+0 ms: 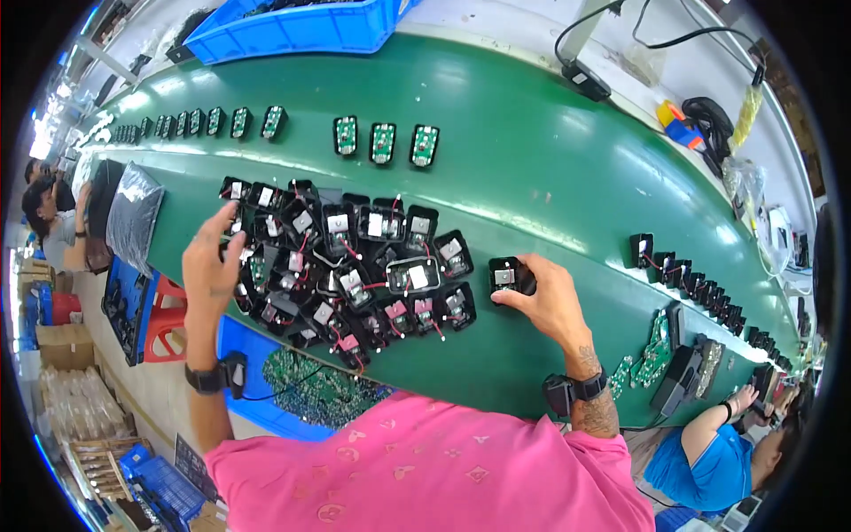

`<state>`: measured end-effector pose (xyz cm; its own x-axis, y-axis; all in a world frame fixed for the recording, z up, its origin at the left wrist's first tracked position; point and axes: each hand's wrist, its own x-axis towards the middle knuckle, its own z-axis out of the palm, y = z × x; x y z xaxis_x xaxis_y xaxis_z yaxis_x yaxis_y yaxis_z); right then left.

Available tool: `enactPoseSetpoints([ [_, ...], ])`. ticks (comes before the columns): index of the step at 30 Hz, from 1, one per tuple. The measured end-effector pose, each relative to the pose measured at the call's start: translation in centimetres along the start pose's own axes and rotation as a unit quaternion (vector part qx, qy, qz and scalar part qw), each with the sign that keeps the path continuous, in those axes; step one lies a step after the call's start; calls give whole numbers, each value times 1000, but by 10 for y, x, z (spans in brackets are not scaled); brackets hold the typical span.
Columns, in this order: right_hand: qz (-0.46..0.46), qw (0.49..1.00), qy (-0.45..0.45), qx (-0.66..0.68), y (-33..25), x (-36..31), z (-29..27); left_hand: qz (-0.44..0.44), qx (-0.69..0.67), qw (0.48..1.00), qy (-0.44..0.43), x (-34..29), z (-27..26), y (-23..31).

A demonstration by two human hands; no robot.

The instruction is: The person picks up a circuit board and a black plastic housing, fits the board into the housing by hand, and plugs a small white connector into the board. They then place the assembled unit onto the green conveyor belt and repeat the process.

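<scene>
A pile of black plastic housings (355, 232), several with a metal block and red wires inside, lies on the green workbench in front of me. At the pile's left edge is my left hand (211, 262), its thumb and forefinger apart beside the housings; whether it touches one is hard to see. Right of the pile, my right hand (551, 300) grips one small black housing (503, 277) between thumb and fingers. A silvery block shows in its open side. One housing with a pale rim (413, 277) lies among the others.
Beyond the pile stand black housings with green circuit boards (383, 142), continuing in a row leftward. More housings (687, 275) line the right side. A blue bin (292, 34) stands at the back; a blue tray (253, 372) of boards sits near me. Co-workers sit left and right (709, 461).
</scene>
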<state>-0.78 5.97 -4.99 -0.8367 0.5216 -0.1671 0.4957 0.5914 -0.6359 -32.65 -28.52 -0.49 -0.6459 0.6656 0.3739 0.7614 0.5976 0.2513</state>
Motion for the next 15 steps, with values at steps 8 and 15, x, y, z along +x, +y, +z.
enactPoseSetpoints([
  [8,-87,985,-64,132,-40,-54,13,49,-295,935,-191,-106,18,194],
  [15,-131,962,-170,166,-61,-70,30,-16,-381,914,-141,-140,50,226],
])
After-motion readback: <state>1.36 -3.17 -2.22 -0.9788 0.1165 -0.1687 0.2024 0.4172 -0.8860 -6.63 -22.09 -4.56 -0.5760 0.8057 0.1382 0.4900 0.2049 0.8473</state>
